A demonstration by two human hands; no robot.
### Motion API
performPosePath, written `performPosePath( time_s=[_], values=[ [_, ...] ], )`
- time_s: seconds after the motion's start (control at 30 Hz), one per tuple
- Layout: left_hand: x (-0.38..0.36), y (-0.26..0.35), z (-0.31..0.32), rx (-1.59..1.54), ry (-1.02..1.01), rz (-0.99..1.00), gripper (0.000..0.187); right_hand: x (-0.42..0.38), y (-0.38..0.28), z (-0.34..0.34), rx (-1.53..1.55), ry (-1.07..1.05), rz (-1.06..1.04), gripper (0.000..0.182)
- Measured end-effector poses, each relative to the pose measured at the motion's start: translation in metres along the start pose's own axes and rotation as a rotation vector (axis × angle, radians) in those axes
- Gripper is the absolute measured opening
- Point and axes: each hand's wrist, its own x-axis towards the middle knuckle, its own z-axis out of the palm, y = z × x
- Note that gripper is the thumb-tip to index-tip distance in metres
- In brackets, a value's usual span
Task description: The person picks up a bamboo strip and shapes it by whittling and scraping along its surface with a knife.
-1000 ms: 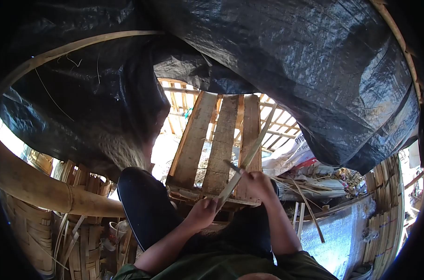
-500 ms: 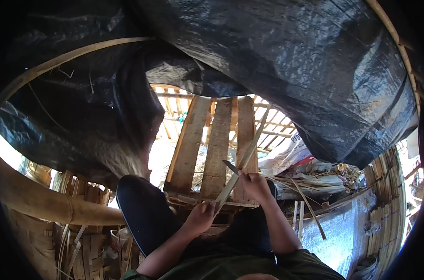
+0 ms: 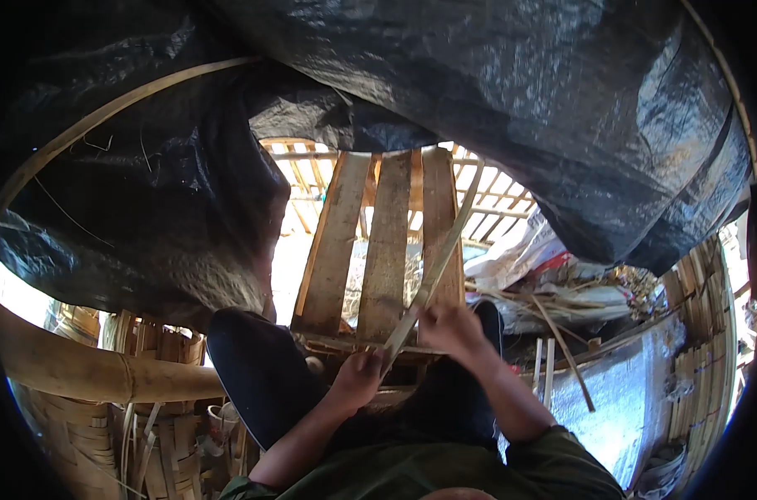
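A long, pale bamboo strip (image 3: 439,268) slants away from me, its far end rising past the wooden slats. My left hand (image 3: 358,380) is closed around its near end, between my knees. Against the strip's right side, a little farther up, is my right hand (image 3: 453,330), closed in a fist and smeared by motion. It grips a knife; the dark blade shows plainly in the earlier frame but is blurred or hidden now. Three wide wooden planks (image 3: 384,250) stand in front of me, behind the strip.
Black plastic sheeting (image 3: 512,108) hangs low overhead and on the left. A thick bamboo pole (image 3: 103,367) crosses at left. White sacks (image 3: 520,254) and loose bamboo strips (image 3: 563,354) lie to the right, beside a woven bamboo wall (image 3: 704,350).
My right hand has shifted slightly down and closer to me along the bamboo strip, and its knife has blurred from view. The left hand still grips the near end. My view has tilted slightly.
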Motion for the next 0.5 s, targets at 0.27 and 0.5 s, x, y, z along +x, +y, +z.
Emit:
performPosePath(
  time_s=[0.27, 0.5],
  values=[
    [0.0, 0.017, -0.004, -0.085, -0.046, -0.108, 0.048, -0.01, -0.013, 0.001, 0.008, -0.065, -0.01, 0.043],
    [0.001, 0.026, -0.005, -0.093, -0.098, -0.147, 0.048, -0.013, -0.003, 0.011, 0.081, -0.119, -0.108, 0.047]
  ],
)
